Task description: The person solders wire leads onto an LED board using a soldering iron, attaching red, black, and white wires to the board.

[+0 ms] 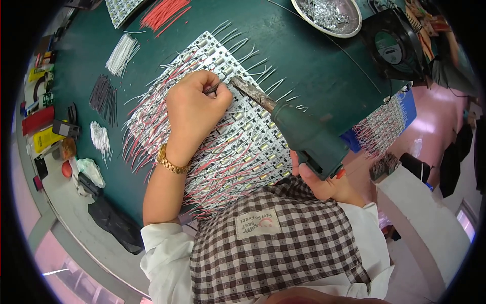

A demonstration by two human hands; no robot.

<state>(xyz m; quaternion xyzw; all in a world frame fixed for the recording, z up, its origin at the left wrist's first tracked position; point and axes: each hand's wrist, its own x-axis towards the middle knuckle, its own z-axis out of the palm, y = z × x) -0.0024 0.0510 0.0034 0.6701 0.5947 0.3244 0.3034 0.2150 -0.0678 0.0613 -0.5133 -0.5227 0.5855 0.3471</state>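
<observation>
My left hand (195, 104), a gold watch on its wrist, is closed in a pinch on short dark wires (211, 89), which its fingers partly cover. It rests over a panel of small white circuit boards (255, 134) with rows of components and many red and white wires attached. In my right hand (316, 182) is a dark green soldering gun (309, 134), gripped by its handle. The gun's worn metal barrel points up and left. Its end comes close to my left fingertips above the panel; whether it touches a board I cannot tell.
Bundles of red wires (164, 14), white wires (122, 54), black wires (104, 99) and shorter white wires (100, 138) lie on the green table (298, 58). A round dish (354, 31) holds silvery scraps. A black fan (397, 45) stands far right, near another wired panel (382, 126).
</observation>
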